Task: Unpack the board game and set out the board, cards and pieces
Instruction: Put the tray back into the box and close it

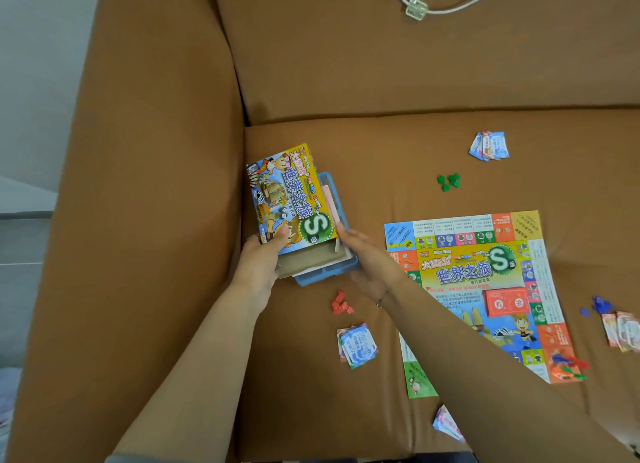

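On the brown sofa seat [363, 157], close against the left armrest, lay the game box: a colourful printed lid [291, 196] sat skewed over a blue tray [322, 275], its near end open and showing bare cardboard inside. The left hand [259, 265] gripped the lid's near left corner, thumb curled over the printed top, the other fingers hidden beneath. The right hand [367, 258] rested against the right side of the box, fingers held fairly straight and together along the tray's edge; whether they hooked under the lid could not be told from this angle. To the right, well apart from the box, the game board [478, 275] lay unfolded flat on the seat, partly crossed by the right forearm. A red card stack [505, 301] sat on the board's middle. A small cluster of green pieces [449, 181] lay beyond the board's far edge, and a cluster of red pieces [341, 303] lay just near the tray's front. Loose stacks of paper money lay about: one far right of the green pieces [489, 146], one near the red pieces [356, 345], one at the right border [623, 329], one at the lower edge [448, 424]. Blue pieces [597, 305] lay beside the right-hand stack. A white cable [446, 9] hung over the backrest.
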### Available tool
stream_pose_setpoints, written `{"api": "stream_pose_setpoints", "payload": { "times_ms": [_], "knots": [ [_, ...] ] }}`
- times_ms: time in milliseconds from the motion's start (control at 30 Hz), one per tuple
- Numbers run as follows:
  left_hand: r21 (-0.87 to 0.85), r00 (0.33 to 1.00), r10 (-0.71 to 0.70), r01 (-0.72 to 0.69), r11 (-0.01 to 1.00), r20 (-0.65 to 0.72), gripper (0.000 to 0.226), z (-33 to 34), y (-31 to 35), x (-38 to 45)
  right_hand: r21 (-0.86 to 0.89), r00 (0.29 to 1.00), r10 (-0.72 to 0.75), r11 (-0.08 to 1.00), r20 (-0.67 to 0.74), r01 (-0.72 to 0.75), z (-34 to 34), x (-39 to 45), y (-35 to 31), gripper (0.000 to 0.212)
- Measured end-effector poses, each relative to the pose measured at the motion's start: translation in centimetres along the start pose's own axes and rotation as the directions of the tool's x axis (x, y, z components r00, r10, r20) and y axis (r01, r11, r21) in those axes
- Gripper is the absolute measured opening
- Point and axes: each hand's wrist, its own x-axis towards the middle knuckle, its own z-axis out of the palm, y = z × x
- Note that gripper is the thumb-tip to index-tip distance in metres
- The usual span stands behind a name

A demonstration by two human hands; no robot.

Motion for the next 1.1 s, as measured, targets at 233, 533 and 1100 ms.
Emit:
{"api": "stream_pose_setpoints", "payload": {
  "times_ms": [233, 533, 1100],
  "knots": [
    [-0.063, 1.000, 0.010, -0.009, 0.998, 0.019, 0.035, 0.1, 0.1, -1.8, -0.032, 0.973, -0.156, 0.988, -0.171, 0.153, -1.7, -1.9, -1.1, 0.022],
    [-0.009, 0.999, 0.013, -0.013, 1.000, 0.038, 0.029, 1.5, -1.0, -3.5, -0.101, 0.993, -0.116, 0.989, -0.026, 0.113, -1.2, -3.3, -1.0, 0.052],
    [-0.082, 0.998, 0.022, -0.017, 0.996, 0.051, 0.030, 1.2, 0.3, -4.5, -0.106, 0.960, -0.185, 0.980, -0.209, 0.166, -1.7, -3.6, -3.0, 0.023]
  ]
}}
